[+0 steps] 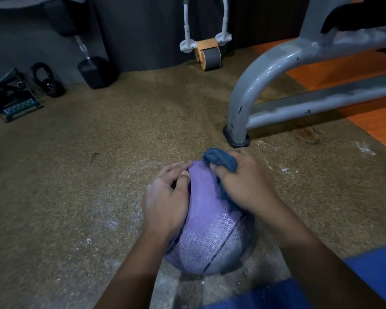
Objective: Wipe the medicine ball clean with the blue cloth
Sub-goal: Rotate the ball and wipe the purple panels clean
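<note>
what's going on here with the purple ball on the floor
A person is kneeling or crouching over a purple medicine ball on the speckled floor mat and cleaning it. The left hand rests flat on the ball's left side to steady it. The right hand grips a bunched blue cloth and presses it against the ball's upper right side. White dusty streaks show on the mat around the ball. A grey metal bench frame stands just behind.
</note>
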`<state>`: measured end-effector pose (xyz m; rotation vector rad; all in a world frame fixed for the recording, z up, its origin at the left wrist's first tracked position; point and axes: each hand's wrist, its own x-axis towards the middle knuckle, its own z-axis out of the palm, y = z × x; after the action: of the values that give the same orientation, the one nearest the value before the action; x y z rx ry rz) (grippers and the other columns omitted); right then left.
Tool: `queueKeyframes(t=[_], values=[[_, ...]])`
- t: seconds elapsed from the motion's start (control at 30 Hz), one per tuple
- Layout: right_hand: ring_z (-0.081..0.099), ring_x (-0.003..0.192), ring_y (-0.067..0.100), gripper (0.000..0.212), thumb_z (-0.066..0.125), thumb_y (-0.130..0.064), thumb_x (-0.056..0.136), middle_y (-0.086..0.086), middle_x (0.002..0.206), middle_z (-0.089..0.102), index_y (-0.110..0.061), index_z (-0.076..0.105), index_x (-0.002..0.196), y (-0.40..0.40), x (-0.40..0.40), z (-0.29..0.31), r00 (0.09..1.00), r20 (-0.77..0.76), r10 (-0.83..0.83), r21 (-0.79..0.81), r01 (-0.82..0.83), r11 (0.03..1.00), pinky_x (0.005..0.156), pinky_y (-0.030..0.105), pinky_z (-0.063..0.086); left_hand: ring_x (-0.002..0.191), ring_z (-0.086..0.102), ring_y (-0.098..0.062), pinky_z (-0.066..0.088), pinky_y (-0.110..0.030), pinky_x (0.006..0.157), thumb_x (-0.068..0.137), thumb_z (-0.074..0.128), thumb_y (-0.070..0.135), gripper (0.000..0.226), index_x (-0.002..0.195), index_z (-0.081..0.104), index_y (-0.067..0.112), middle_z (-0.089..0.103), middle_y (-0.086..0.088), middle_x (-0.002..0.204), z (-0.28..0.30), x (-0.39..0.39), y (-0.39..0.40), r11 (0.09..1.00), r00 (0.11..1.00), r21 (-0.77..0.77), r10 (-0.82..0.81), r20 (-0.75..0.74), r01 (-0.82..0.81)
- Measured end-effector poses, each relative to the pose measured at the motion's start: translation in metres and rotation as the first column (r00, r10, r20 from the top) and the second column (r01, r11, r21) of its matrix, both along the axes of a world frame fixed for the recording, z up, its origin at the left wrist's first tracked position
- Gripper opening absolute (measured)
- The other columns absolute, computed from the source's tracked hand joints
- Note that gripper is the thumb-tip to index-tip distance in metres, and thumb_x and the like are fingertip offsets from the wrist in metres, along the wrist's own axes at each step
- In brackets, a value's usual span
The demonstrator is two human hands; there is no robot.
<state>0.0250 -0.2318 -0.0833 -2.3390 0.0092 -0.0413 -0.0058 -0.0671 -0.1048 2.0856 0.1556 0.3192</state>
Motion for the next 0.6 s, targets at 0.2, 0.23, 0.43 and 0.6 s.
queueKeyframes(t=[0.2,0.23,0.43,0.6], values=[[0.058,0.106,0.02,0.031,0.057,-0.051,0.082,-0.014,0.113,0.055,-0.036,0.065,0.107,-0.014,-0.036,-0.009,0.996,0.063,-0.069,0.023,0.068,0.997,0.088,0.039,0.047,0.116,0.053,0.003,0.033,-0.015,0.099,0.087,0.048,0.035,0.033,0.107,0.074,0.038,0.066,0.022,0.12,0.003,0.006,-0.004,0.999,1.0,0.049,0.026,-0.017,-0.025],[0.056,0.107,0.02,0.039,0.054,-0.052,0.08,-0.015,0.119,0.053,-0.037,0.064,0.115,-0.011,-0.055,-0.005,0.991,0.132,-0.025,-0.043,0.031,0.999,0.087,0.039,0.049,0.116,0.053,0.003,0.034,-0.016,0.1,0.087,0.048,0.035,0.033,0.106,0.074,0.04,0.066,0.022,0.121,0.004,0.007,-0.005,0.999,0.999,0.048,0.023,-0.025,-0.021],[0.05,0.106,0.024,0.046,0.047,-0.052,0.077,-0.011,0.13,0.051,-0.041,0.06,0.12,0.018,-0.072,0.012,0.953,0.253,0.168,-0.259,-0.101,0.961,0.081,0.041,0.051,0.119,0.056,0.0,0.042,-0.037,0.107,0.084,0.047,0.048,0.029,0.099,0.071,0.05,0.067,0.022,0.119,-0.003,0.0,0.003,0.995,0.998,-0.077,-0.058,0.033,0.06],[0.054,0.112,0.021,0.032,0.056,-0.051,0.088,-0.013,0.12,0.054,-0.034,0.065,0.112,0.006,-0.009,0.006,0.999,0.041,0.013,-0.058,-0.011,0.998,0.091,0.038,0.044,0.125,0.052,-0.002,0.039,-0.042,0.109,0.082,0.043,0.054,0.033,0.103,0.069,0.054,0.064,0.027,0.121,-0.011,-0.004,0.003,0.999,0.999,-0.037,0.03,0.026,-0.029]])
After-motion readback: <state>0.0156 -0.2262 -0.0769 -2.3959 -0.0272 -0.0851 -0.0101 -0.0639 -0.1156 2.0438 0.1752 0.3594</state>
